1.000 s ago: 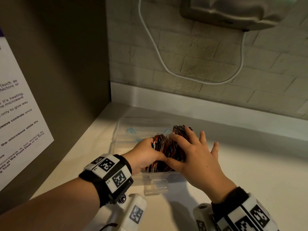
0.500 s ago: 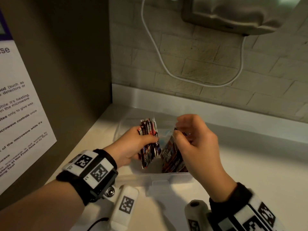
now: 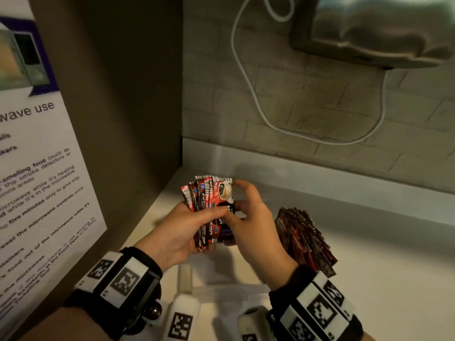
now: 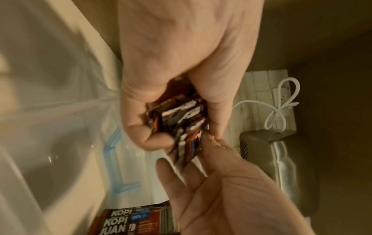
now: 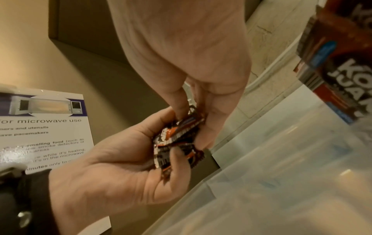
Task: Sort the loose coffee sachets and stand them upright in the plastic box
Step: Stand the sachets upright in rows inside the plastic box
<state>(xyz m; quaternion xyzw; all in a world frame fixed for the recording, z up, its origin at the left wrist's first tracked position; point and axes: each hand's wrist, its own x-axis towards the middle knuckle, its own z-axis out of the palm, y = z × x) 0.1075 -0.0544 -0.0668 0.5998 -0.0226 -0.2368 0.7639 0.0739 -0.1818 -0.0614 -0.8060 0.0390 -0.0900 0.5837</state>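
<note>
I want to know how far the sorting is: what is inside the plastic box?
A row of sachets stands at the right end of the box. Both hands hold a bundle above it, covering the middle of its floor.

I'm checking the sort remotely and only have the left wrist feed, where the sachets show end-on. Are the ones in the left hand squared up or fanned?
Observer: Fanned. The head view shows the bundle upright in the left hand, tops at uneven heights.
Operator: Does the right hand have a grip on it too?
Observer: Yes. In the right wrist view the right hand pinches the bundle's end, thumb on one face and fingers on the other.
Operator: And the stack I see at the bottom of my picture, is it standing straight?
Observer: No. In the head view the second stack leans over, to the right of the right hand and apart from the bundle.
</note>
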